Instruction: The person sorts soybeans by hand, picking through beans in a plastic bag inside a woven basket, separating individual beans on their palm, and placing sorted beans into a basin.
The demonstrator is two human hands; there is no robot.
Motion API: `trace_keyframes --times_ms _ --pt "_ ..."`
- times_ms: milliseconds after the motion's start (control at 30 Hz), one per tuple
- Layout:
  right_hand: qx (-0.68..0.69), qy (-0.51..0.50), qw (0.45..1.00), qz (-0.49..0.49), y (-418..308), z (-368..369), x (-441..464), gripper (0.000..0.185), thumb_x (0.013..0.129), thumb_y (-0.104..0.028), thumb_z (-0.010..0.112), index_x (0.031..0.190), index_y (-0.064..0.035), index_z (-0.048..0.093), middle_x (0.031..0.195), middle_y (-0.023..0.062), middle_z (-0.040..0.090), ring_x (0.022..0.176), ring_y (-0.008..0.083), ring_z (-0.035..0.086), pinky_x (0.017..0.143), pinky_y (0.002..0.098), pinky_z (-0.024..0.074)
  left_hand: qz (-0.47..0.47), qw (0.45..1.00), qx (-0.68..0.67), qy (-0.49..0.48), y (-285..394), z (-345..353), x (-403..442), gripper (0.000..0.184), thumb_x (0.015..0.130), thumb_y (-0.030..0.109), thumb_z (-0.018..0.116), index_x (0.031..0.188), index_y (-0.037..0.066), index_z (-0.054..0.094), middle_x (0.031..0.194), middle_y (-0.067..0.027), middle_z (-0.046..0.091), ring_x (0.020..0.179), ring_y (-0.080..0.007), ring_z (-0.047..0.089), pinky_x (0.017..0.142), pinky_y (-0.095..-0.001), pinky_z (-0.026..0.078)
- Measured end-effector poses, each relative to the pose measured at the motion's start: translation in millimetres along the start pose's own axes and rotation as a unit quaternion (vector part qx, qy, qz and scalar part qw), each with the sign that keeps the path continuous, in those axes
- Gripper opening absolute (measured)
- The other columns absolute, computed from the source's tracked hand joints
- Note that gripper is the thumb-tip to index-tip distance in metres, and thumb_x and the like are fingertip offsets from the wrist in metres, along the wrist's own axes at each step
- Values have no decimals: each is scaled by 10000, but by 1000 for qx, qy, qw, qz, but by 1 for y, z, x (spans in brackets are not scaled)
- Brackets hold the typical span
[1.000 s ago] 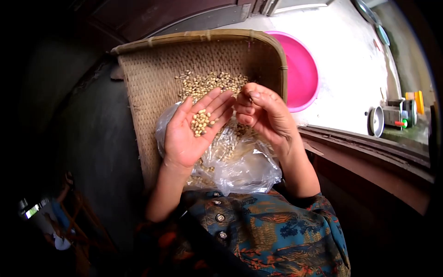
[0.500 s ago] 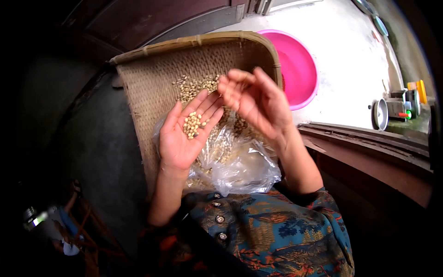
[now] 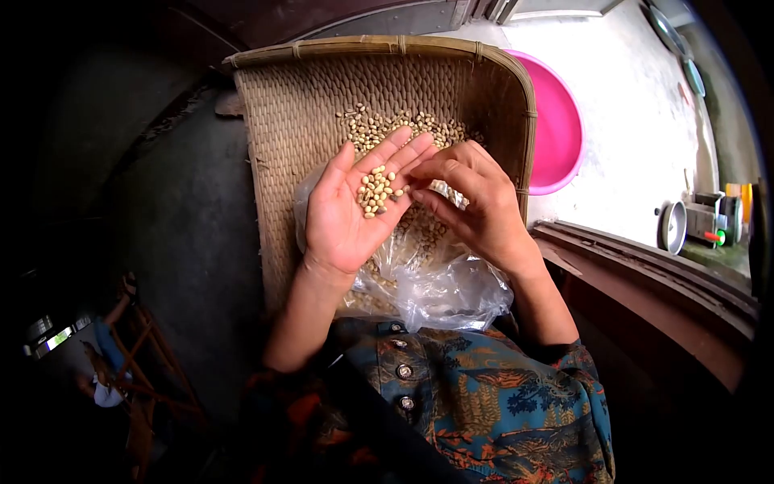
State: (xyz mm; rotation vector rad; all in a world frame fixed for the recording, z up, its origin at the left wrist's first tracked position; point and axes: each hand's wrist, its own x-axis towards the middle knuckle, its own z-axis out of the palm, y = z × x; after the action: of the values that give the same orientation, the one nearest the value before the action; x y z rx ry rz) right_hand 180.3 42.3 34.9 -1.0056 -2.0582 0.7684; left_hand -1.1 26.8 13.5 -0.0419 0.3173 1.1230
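My left hand (image 3: 348, 211) is palm up with its fingers stretched out, holding a small heap of pale yellow beans (image 3: 374, 194) in the palm. A few of these beans look darker. Over the left fingers, my right hand (image 3: 481, 202) is bent in a pinch, thumb and forefinger close to the edge of the heap. Whatever may be between those fingertips is too small to make out. Below both hands lies a clear plastic bag (image 3: 451, 292) with more beans in and around it. The bag rests in a woven bamboo scoop basket (image 3: 270, 202), where loose beans (image 3: 367, 127) are spread.
A pink basin (image 3: 559, 129) stands on the floor just beyond the basket's right side. Further right are a wooden sill (image 3: 645, 278) and a metal pan (image 3: 674, 227) beside some small items. At the lower left is a wooden chair frame (image 3: 153, 355), partly in darkness.
My right hand was raised with loosely spread fingers; it has come down and curled into a pinch beside the beans. The basket and my left hand appear further right in view.
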Motion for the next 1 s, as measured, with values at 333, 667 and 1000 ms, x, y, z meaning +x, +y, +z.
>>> trace_keyframes --times_ms 333,667,1000 --pt "-55 -44 996 -62 -1 5 11 334 744 -76 736 1056 -9 638 936 119 605 865 306 604 762 400 514 -13 999 47 12 0 1 -4 595 1032 393 337 1415 -55 417 1411 -162 488 1280 -244 460 1081 -377 350" --pt "-122 -126 981 -81 -12 7 26 205 764 -43 595 960 17 590 870 154 584 837 323 618 734 411 527 -19 999 15 43 -5 -26 -2 368 1021 341 438 1190 49 588 1167 -69 620 1119 -197 552 1010 -378 415" --pt "-175 -188 966 -39 -9 19 34 241 764 -39 633 992 2 568 863 177 584 803 365 623 687 427 519 -29 998 -55 14 -9 -38 3 278 1038 282 421 1088 80 605 1115 -56 626 1101 -184 558 1025 -393 428"
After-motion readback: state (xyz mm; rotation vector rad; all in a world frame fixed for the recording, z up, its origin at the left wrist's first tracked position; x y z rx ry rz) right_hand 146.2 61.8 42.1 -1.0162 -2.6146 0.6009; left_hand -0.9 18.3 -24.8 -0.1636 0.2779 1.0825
